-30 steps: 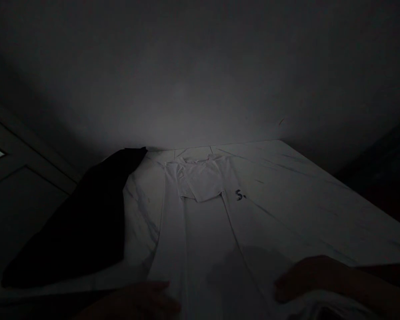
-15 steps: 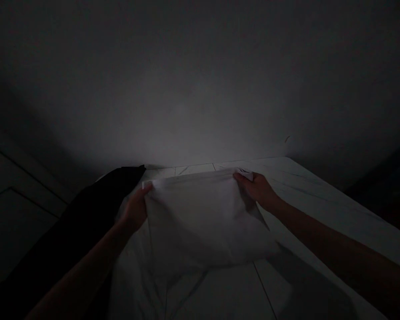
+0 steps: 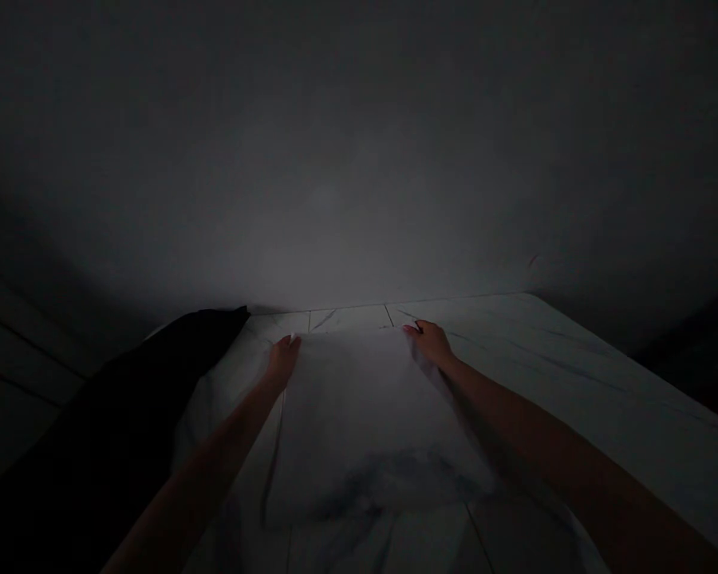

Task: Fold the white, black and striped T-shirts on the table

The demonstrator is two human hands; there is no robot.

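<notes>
A folded white cloth (image 3: 359,399) is stretched between my two hands, low over a pale marbled surface. My left hand (image 3: 283,356) pinches its far left corner between thumb and fingers. At the far right corner, my right hand (image 3: 429,341) is closed on the cloth's edge. The near part of the cloth is blurred and in shadow, so I cannot tell whether all of it rests on the surface.
The marbled tabletop (image 3: 550,375) has thin dark seams and reaches back to a plain grey wall (image 3: 347,159). Along the left side lies a heap of black fabric (image 3: 132,391). The scene is very dim.
Both hands have moved forward and slightly closer together with the cloth. Its far edge has dropped from a raised position to near the tabletop.
</notes>
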